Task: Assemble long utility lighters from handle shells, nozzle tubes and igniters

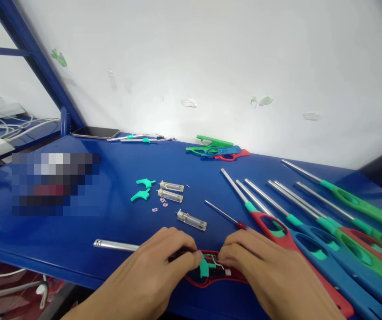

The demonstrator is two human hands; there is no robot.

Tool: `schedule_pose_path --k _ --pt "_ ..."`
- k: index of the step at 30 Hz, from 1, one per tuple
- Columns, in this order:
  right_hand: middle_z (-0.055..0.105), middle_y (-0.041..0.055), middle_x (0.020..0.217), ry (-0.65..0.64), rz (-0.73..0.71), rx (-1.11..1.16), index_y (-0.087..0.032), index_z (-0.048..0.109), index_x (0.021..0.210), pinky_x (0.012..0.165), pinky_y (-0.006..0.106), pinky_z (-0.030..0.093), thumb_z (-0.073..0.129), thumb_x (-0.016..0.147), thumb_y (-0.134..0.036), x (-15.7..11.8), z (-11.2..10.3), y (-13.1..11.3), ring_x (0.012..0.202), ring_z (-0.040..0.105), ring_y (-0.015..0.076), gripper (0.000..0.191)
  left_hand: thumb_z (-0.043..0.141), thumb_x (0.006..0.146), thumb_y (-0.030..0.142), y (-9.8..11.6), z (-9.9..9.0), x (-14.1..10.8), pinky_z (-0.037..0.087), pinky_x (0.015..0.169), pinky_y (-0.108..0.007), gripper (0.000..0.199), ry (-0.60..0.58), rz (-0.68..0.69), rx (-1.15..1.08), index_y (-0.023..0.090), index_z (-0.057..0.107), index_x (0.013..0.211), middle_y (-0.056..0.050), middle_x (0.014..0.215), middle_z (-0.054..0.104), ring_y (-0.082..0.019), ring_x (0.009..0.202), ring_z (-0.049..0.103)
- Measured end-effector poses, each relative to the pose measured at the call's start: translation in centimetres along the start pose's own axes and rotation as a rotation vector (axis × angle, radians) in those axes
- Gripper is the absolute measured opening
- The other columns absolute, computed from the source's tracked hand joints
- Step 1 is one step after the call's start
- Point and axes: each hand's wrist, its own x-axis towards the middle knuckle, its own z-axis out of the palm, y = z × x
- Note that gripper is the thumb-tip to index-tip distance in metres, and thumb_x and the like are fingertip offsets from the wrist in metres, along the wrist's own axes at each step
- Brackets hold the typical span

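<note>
An opened red gas lighter handle (207,284) lies before me at the front of the blue table, a silver tube (115,245) reaching left from it. Inside the handle show a teal trigger (204,267) and thin pale wires (218,261). My left hand (162,262) is closed on the handle beside the trigger, thumb and fingers pressed together. Over the handle's right end my right hand (251,258) is closed too, its fingertips pressed down by the wires; what lies under them is hidden. A clear fuel tank (191,221) lies just beyond my hands.
Two more fuel tanks (170,195), two teal triggers (140,195) and small pink pieces (154,210) lie mid-table. A screwdriver (222,212) points toward my right hand. Several assembled lighters (324,253) fill the right. Handle halves (224,151), metal tubes (134,139) and a phone (95,132) line the wall.
</note>
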Motion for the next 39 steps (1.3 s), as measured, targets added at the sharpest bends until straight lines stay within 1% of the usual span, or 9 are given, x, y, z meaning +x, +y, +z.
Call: schedule_pose_path --k 4,8,15,21,23,27,31,36,39 --pt "0.076 -0.0025 0.087 0.059 -0.022 -0.076 -0.025 0.072 0.092 0.062 0.013 0.057 0.033 0.107 -0.007 0.0 -0.1 -0.3 0.071 0.075 0.01 0.045 0.042 0.102 -0.003 0.0 -0.1 0.2 0.058 0.09 -0.028 0.037 -0.015 -0.009 -0.001 0.021 0.064 0.119 -0.004 0.118 0.067 -0.017 0.097 0.062" --pt "0.076 -0.0064 0.089 0.165 -0.006 -0.095 -0.027 0.069 0.094 0.057 0.015 0.056 0.032 0.112 -0.014 0.0 0.5 -0.2 0.069 0.074 0.0097 0.043 0.042 0.102 -0.003 -0.1 -0.1 0.1 0.058 0.089 -0.026 0.037 -0.032 -0.027 0.004 0.021 0.066 0.116 -0.004 0.118 0.066 -0.016 0.097 0.063" --pt "0.077 -0.0058 0.09 0.181 0.021 -0.065 -0.028 0.07 0.094 0.053 0.02 0.052 0.032 0.116 -0.025 0.0 0.7 0.0 0.071 0.074 0.0101 0.044 0.04 0.111 0.01 -0.1 -0.2 -0.2 0.059 0.084 -0.025 0.032 -0.005 -0.012 0.06 0.023 0.068 0.121 -0.004 0.114 0.068 -0.016 0.093 0.064" --pt "0.081 0.0003 0.107 0.137 -0.016 -0.055 -0.028 0.072 0.128 0.061 0.02 0.057 0.031 0.113 -0.018 -0.7 0.4 0.3 0.084 0.077 0.0135 0.044 0.039 0.11 0.007 -0.3 -0.1 -0.2 0.058 0.088 -0.024 0.034 -0.001 -0.009 0.05 0.023 0.068 0.12 -0.004 0.115 0.067 -0.015 0.094 0.064" --pt "0.081 -0.0026 0.101 0.142 -0.028 -0.061 -0.03 0.074 0.119 0.063 0.022 0.057 0.032 0.114 -0.02 -0.6 0.5 0.3 0.079 0.076 0.0136 0.044 0.039 0.109 0.006 -0.3 0.0 -0.2 0.058 0.089 -0.024 0.036 -0.011 -0.019 0.043 0.024 0.068 0.121 -0.004 0.115 0.067 -0.015 0.095 0.064" --pt "0.077 -0.0076 0.09 0.168 -0.038 -0.037 -0.032 0.072 0.097 0.061 0.024 0.055 0.025 0.117 -0.036 -0.1 1.0 0.4 0.071 0.073 0.0126 0.052 0.04 0.11 0.008 -0.4 0.2 -0.3 0.058 0.089 -0.024 0.034 -0.015 -0.03 0.036 0.024 0.067 0.122 -0.003 0.116 0.067 -0.015 0.095 0.064" --pt "0.078 -0.007 0.091 0.227 -0.018 -0.071 -0.03 0.07 0.098 0.058 0.025 0.052 0.027 0.118 -0.034 0.1 1.3 0.3 0.072 0.075 0.0113 0.048 0.039 0.112 0.01 -0.4 0.1 -0.5 0.057 0.089 -0.025 0.032 -0.026 -0.005 0.049 0.023 0.066 0.125 -0.003 0.117 0.066 -0.016 0.095 0.062" --pt "0.081 -0.0057 0.096 0.238 -0.006 -0.091 -0.028 0.072 0.104 0.073 0.024 0.057 0.032 0.117 -0.029 -0.2 1.4 -0.2 0.079 0.078 0.0125 0.042 0.039 0.111 0.009 -0.3 0.0 -0.5 0.057 0.092 -0.025 0.033 -0.065 -0.055 0.067 0.025 0.063 0.127 -0.002 0.121 0.066 -0.016 0.099 0.063" --pt "0.082 -0.0081 0.101 0.244 0.012 -0.081 -0.029 0.073 0.112 0.078 0.022 0.059 0.038 0.117 -0.035 -0.5 0.6 -0.6 0.084 0.079 0.0109 0.037 0.041 0.109 0.008 -0.1 -0.3 -0.4 0.057 0.094 -0.027 0.033 -0.092 -0.073 0.068 0.026 0.063 0.126 -0.002 0.124 0.066 -0.016 0.102 0.064"
